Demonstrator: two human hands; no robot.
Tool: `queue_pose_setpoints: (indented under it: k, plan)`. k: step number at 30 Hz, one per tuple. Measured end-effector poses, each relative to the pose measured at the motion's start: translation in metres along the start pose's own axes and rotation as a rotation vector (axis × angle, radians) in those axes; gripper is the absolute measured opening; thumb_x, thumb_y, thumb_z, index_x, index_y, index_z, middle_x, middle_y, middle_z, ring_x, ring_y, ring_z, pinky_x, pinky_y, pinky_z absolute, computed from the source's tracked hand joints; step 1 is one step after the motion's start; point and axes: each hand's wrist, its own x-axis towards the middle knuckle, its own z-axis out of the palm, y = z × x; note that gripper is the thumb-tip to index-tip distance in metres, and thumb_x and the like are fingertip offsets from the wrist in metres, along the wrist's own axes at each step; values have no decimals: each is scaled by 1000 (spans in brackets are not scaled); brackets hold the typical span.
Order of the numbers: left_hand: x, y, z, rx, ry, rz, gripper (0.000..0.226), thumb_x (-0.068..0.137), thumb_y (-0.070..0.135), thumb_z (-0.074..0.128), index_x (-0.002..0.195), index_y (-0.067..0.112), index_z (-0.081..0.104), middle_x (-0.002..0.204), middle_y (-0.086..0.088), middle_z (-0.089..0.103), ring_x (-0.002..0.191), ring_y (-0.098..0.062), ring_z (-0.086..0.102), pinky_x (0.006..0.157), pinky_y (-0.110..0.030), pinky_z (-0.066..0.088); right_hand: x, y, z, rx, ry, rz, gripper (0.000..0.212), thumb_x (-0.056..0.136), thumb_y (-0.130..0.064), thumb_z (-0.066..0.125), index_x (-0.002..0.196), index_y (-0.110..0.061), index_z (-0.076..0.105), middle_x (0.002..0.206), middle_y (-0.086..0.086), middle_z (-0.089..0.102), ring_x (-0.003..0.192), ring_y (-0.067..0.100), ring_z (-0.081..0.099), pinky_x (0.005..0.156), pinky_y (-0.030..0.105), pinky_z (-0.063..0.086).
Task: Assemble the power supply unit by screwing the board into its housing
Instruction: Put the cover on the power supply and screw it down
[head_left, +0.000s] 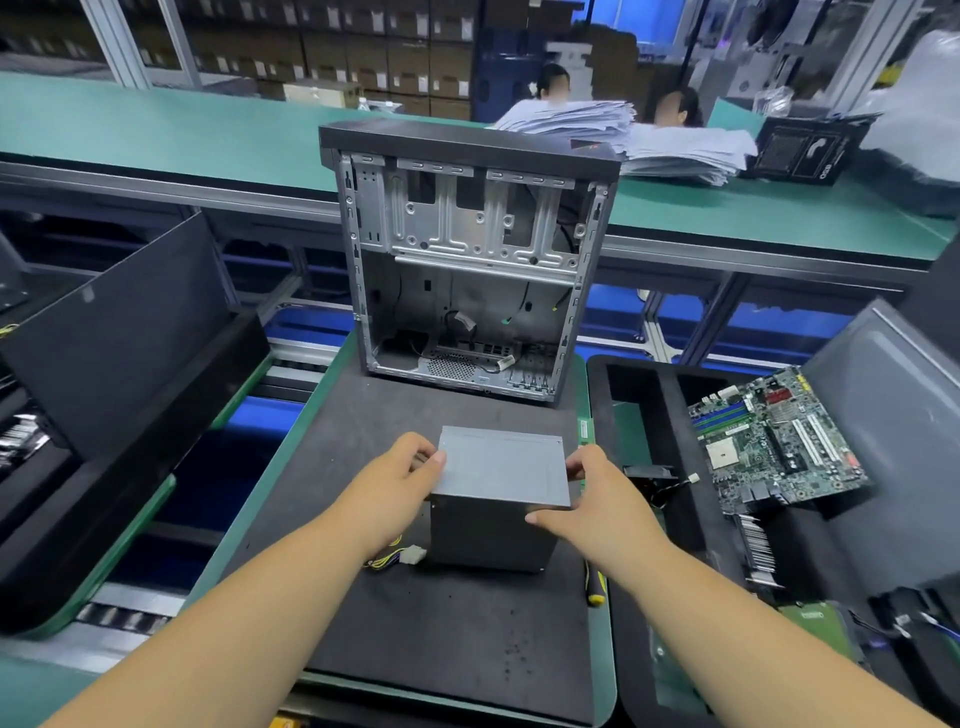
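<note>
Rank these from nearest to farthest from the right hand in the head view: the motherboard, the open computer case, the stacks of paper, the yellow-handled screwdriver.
Measured from the right hand:
1. Yellow-handled screwdriver, just below the hand on the mat's right edge.
2. Motherboard, to the right in the black tray.
3. Open computer case, ahead, standing upright on the mat.
4. Stacks of paper, on the green bench behind the case.

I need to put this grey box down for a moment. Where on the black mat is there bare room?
Bare mat lies nearer than the box, between both forearms. A strip lies between the box and the open case. Crowded: a yellow-wired plug at the box's left, a screwdriver at the mat's right edge.
</note>
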Motion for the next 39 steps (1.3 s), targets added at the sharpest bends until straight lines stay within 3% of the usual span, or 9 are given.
queue_pose_setpoints:
  k: [6, 9, 12, 15, 18, 22, 30, 35, 39]
  plan:
    - [12, 4, 8, -204, -14, -104, 22, 97, 43, 48, 119, 45, 52, 95, 13, 65, 79, -8, 61, 67, -24, 45, 2, 7, 1, -9, -76, 5, 62, 58, -47, 87, 98, -38, 41, 103, -26, 53, 83, 3, 59, 62, 23, 41]
    - [14, 8, 12, -320, -30, -135, 21, 99, 34, 50, 117, 42, 56, 103, 16, 64, 83, -3, 62, 56, -17, 43, 10, 7, -6, 88, -209, 38, 63, 65, -39, 82, 115, -34, 43, 107, -21, 55, 86, -1, 57, 67, 24, 46]
    - [17, 11, 15, -481, -52, -184, 24, 100, 23, 50, 122, 30, 57, 107, 6, 66, 87, -13, 66, 64, -22, 47, 21, 2, -12, 322, -326, 171, 65, 73, -47, 64, 134, -35, 44, 115, -9, 62, 81, 11, 61, 68, 25, 47]
    - [19, 13, 16, -627, -90, -221, 27, 101, 12, 47, 124, 22, 58, 115, -3, 67, 93, -19, 68, 69, -28, 52, 32, 0, -8, 327, -260, 213, 39, 90, -51, 52, 122, -31, 62, 102, -6, 66, 77, 14, 63, 69, 30, 50]
    - [20, 13, 17, -723, -117, -231, 27, 101, 8, 46, 122, 19, 59, 114, -4, 68, 93, -19, 68, 66, -26, 53, 38, 3, -1, 387, -166, 224, 19, 95, -34, 57, 99, -23, 72, 93, 1, 73, 76, 22, 68, 71, 36, 50]
    - [21, 9, 18, -763, -122, -244, 26, 100, 8, 48, 119, 21, 60, 109, -1, 70, 92, -21, 69, 66, -32, 53, 41, 5, 3, 446, -146, 258, 16, 96, -26, 60, 93, -21, 75, 96, 3, 76, 95, 33, 70, 82, 45, 55]
    - [26, 8, 11, -750, -140, -269, 26, 95, -1, 54, 114, 16, 62, 104, -7, 69, 81, -23, 70, 57, -32, 54, 45, -3, -6, 479, -228, 317, 15, 97, -19, 60, 98, -14, 74, 97, 5, 76, 72, 22, 68, 65, 28, 54]
    - [32, 12, 10, -627, -66, -267, 22, 91, -3, 59, 106, 12, 66, 91, -7, 69, 58, -11, 69, 45, -19, 49, 46, -8, -4, 402, -172, 320, 21, 96, -21, 61, 101, -3, 71, 106, 22, 71, 77, 25, 62, 74, 41, 55]
    - [34, 12, 16, -616, -9, -254, 17, 91, 2, 61, 104, 11, 66, 94, -8, 70, 73, -17, 69, 53, -24, 52, 49, -10, -5, 385, -137, 340, 32, 94, -22, 64, 108, 7, 63, 122, 29, 59, 83, 23, 52, 73, 36, 48]
